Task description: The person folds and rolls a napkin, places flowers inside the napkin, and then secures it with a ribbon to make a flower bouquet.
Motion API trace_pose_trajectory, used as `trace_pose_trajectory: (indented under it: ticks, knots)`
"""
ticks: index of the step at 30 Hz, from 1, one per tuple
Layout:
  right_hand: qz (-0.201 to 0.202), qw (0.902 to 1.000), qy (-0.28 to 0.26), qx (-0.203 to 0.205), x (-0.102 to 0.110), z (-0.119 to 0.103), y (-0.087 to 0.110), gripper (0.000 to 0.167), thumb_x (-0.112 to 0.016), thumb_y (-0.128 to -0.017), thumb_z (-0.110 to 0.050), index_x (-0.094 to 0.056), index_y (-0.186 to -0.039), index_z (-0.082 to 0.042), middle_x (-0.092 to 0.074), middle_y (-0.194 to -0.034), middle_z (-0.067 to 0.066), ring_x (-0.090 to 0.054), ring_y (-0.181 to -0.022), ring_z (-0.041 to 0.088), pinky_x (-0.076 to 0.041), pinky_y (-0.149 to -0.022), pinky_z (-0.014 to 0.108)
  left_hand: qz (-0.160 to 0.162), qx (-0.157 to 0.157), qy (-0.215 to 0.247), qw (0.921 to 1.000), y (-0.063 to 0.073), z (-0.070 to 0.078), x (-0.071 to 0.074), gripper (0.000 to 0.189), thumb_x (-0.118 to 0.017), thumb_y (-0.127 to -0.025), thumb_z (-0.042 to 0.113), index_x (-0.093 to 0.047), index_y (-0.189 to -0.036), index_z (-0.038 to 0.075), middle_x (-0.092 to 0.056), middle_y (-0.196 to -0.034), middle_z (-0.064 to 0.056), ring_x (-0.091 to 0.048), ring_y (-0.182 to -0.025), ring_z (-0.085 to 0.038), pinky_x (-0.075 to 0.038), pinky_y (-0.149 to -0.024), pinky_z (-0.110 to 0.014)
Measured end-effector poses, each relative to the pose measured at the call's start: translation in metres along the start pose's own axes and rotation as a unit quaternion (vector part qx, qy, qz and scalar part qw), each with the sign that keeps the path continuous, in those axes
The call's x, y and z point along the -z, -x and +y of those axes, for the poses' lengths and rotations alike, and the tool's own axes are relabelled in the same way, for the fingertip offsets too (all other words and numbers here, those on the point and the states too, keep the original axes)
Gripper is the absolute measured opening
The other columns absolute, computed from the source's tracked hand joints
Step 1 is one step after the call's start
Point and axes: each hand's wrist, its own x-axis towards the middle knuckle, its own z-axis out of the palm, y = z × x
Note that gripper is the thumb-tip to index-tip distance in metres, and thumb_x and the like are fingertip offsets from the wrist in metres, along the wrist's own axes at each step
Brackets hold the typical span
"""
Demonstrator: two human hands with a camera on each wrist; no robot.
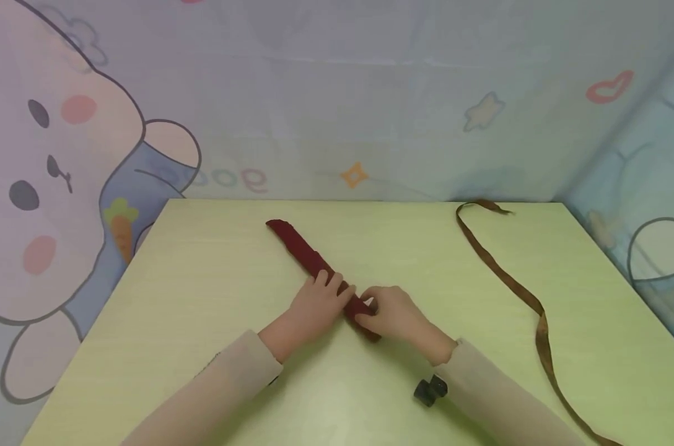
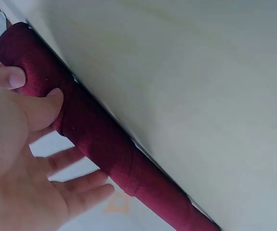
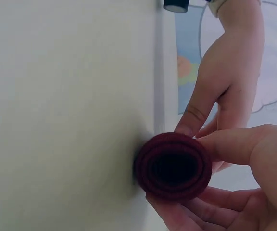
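A dark red cloth (image 1: 300,248) is rolled into a long narrow tube lying diagonally on the table; its coiled, hollow end (image 3: 174,139) faces the right wrist view. My left hand (image 1: 320,303) rests on the middle of the tube, and in the left wrist view its thumb touches the cloth while the other fingers lie fairly straight against it. Close to the near end, my right hand (image 1: 395,313) pinches the rolled cloth (image 2: 100,125), thumb on one side and fingers on the other.
A long brown ribbon (image 1: 501,272) lies loosely along the right side of the pale table (image 1: 203,260). A printed cloth backdrop (image 1: 337,93) stands behind the table. A small black device (image 1: 430,390) sits by the right sleeve.
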Motion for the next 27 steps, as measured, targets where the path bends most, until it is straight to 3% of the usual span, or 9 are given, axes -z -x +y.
trace_pose_trajectory:
  ticks: [4, 8, 11, 18, 22, 27]
  knots:
    - [0.006, 0.9999, -0.002, -0.008, -0.003, -0.002, 0.011, 0.02, -0.072, -0.082, -0.015, -0.067, -0.096, 0.0, -0.066, -0.07, 0.002, -0.057, -0.057, 0.009, -0.047, -0.054, 0.025, 0.008, -0.035, 0.03, 0.9989, 0.003, 0.003, 0.001, 0.036, -0.066, -0.089, 0.008, -0.06, -0.124, 0.014, -0.054, -0.11, -0.009, -0.05, -0.089, -0.027, -0.049, -0.077, -0.033]
    - [0.004, 1.0, -0.009, 0.001, -0.006, -0.006, 0.022, 0.017, -0.072, -0.084, -0.017, -0.068, -0.088, -0.001, -0.06, -0.062, -0.002, -0.052, -0.053, 0.008, -0.044, -0.051, 0.024, -0.012, -0.066, 0.069, 0.9953, 0.007, 0.004, 0.006, 0.044, -0.068, -0.085, 0.003, -0.06, -0.127, 0.012, -0.055, -0.117, -0.01, -0.054, -0.109, -0.034, -0.047, -0.094, -0.039]
    - [0.005, 0.9998, -0.017, 0.005, -0.008, -0.008, 0.03, 0.017, -0.071, -0.084, -0.018, -0.068, -0.082, -0.002, -0.056, -0.057, -0.003, -0.047, -0.049, 0.007, -0.04, -0.049, 0.023, -0.03, -0.073, 0.09, 0.9928, 0.01, 0.005, 0.009, 0.046, -0.068, -0.086, 0.003, -0.059, -0.129, 0.014, -0.056, -0.123, -0.007, -0.051, -0.121, -0.035, -0.043, -0.101, -0.045]
    - [0.007, 0.9992, -0.04, 0.007, -0.01, -0.007, 0.042, 0.019, -0.072, -0.083, -0.019, -0.066, -0.077, -0.001, -0.055, -0.056, -0.004, -0.047, -0.049, 0.006, -0.041, -0.049, 0.022, -0.03, -0.045, 0.123, 0.991, 0.013, 0.013, 0.014, 0.038, -0.064, -0.088, 0.003, -0.061, -0.124, 0.013, -0.061, -0.128, -0.001, -0.055, -0.109, -0.023, -0.048, -0.085, -0.04]
    - [0.004, 0.9983, -0.058, -0.001, -0.011, -0.007, 0.042, 0.022, -0.073, -0.082, -0.02, -0.066, -0.079, 0.001, -0.06, -0.061, -0.002, -0.05, -0.052, 0.007, -0.043, -0.049, 0.023, -0.062, -0.031, 0.204, 0.9766, 0.013, 0.012, 0.015, 0.035, -0.062, -0.091, 0.003, -0.06, -0.126, 0.004, -0.058, -0.134, -0.01, -0.055, -0.119, -0.028, -0.045, -0.098, -0.041]
    - [-0.01, 0.9967, -0.08, -0.012, -0.01, -0.005, 0.04, 0.024, -0.074, -0.082, -0.022, -0.063, -0.075, -0.002, -0.058, -0.059, -0.003, -0.047, -0.05, 0.007, -0.04, -0.046, 0.023, -0.099, -0.019, 0.308, 0.946, 0.012, 0.006, 0.016, 0.036, -0.06, -0.095, 0.009, -0.058, -0.13, -0.001, -0.049, -0.142, -0.015, -0.052, -0.126, -0.029, -0.033, -0.11, -0.046]
